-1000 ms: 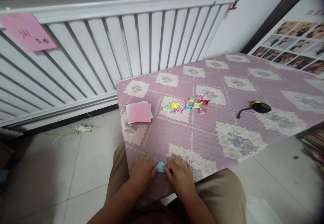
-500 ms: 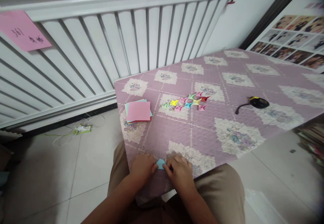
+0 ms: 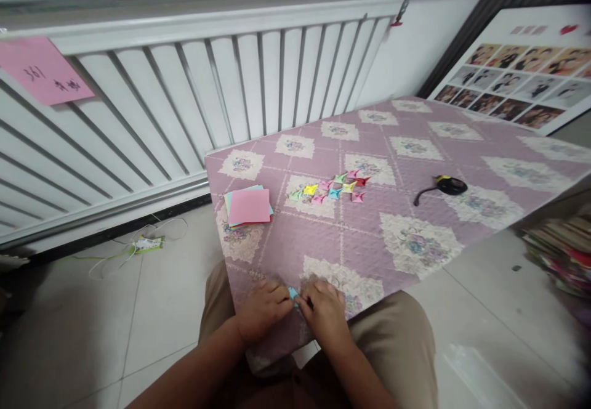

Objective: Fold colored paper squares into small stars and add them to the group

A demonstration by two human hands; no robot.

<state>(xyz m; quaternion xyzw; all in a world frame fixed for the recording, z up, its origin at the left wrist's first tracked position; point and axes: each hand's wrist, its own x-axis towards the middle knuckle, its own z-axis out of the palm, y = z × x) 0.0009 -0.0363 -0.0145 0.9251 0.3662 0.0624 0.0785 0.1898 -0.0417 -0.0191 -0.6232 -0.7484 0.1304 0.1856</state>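
A small folded piece of blue paper (image 3: 293,296) lies at the near edge of the table, between my two hands. My left hand (image 3: 266,306) has its fingers closed on the paper's left side and covers part of it. From the other side, my right hand (image 3: 323,307) pinches the paper with thumb and curled fingers. Farther back sits a stack of coloured paper sheets (image 3: 249,206), a pink one on top. To its right several small folded paper pieces (image 3: 335,193) in pink, yellow, green, blue and red are grouped together.
The table has a purple floral cloth (image 3: 318,236). A black object with a short curved tail (image 3: 450,185) lies on the right. Behind stands a white radiator (image 3: 258,76) bearing a pink note (image 3: 46,73). A photo board (image 3: 517,76) leans at the back right.
My left hand has shifted over the blue paper, so less of it shows. The view has tilted up and turned slightly to the right.
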